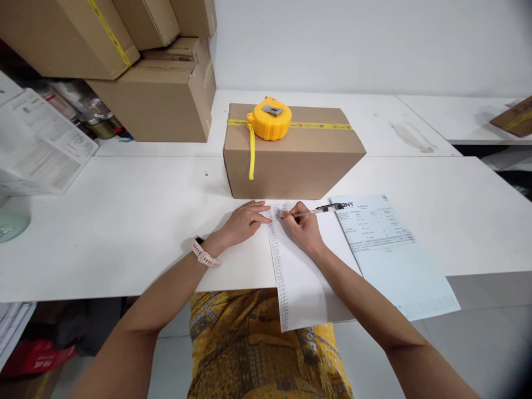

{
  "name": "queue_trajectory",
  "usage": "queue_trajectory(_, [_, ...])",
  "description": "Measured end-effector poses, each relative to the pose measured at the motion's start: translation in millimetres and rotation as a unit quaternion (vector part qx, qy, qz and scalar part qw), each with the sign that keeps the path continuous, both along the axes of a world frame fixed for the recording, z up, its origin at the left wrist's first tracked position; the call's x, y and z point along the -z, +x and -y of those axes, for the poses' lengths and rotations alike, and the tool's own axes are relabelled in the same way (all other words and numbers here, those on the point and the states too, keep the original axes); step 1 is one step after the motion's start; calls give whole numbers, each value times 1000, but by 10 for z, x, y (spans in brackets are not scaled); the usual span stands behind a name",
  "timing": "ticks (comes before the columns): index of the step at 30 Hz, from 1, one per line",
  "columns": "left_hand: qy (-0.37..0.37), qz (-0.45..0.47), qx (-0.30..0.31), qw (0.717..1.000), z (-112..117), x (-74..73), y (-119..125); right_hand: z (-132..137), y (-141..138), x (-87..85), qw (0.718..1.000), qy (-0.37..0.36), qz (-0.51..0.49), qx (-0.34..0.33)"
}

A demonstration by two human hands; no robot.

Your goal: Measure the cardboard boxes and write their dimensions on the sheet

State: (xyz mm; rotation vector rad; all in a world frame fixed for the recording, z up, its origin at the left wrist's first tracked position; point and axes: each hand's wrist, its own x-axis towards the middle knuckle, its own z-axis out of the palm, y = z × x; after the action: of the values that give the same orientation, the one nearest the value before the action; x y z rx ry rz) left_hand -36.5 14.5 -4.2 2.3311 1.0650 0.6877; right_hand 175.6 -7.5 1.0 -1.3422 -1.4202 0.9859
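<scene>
1. Writing sheet is placed near six o'clock of the carton; its nine-o'clock edge is filled with small marks.
2. Beside these, a short second column has been begun near twelve o'clock; most of the page is left blank.
3. Pen is pinched by the right hand.
4. Left hand's fingers are loosely spread, laid at the sheet's edge, nothing gripped.

At twelve o'clock, the tape measure is amber-yellow and the carton plain brown with yellow packing tape. At five, the sheet is white; at four, the printed form pale blue. At eight, the watch strap is pale pink. At six, the mustard garment seems patchwork-patterned.
</scene>
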Motion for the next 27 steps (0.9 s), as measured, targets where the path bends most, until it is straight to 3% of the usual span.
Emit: queue_trajectory(27, [0, -5, -2, 1000, -3, -2, 1, 3, 4, -42, 1000, -4, -8, 14])
